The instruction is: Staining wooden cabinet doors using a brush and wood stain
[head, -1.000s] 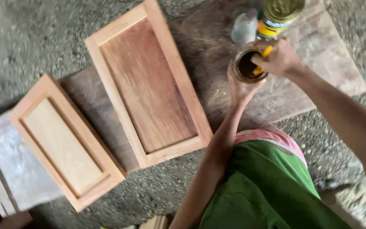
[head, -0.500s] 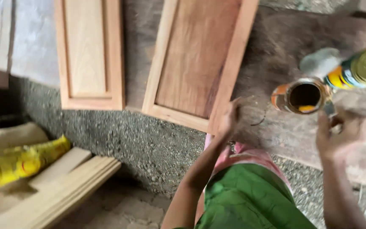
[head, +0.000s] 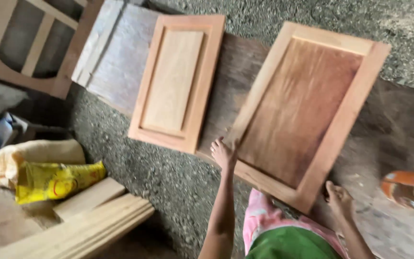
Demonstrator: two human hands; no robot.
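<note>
Head cam, L to R: a pale wooden frame (head: 34, 43) leans top left, w/ a yellow sack (head: 56, 181) and stacked planks (head: 80, 225) below it on the gravel floor (head: 168, 192). Next, a small light cabinet door (head: 176, 81) lies flat on a dark board (head: 231, 81). Left hand (head: 224, 153) rests on the near left corner of the larger, reddish-stained door (head: 305, 110), fingers together and laid flat on the frame. Right hand (head: 339, 199) grips that door's near right corner, fingers curled over the edge. Both doors sit side by side, apart. Far right, an orange tin (head: 410, 192), open-topped, stands on the board, blurred.
</note>
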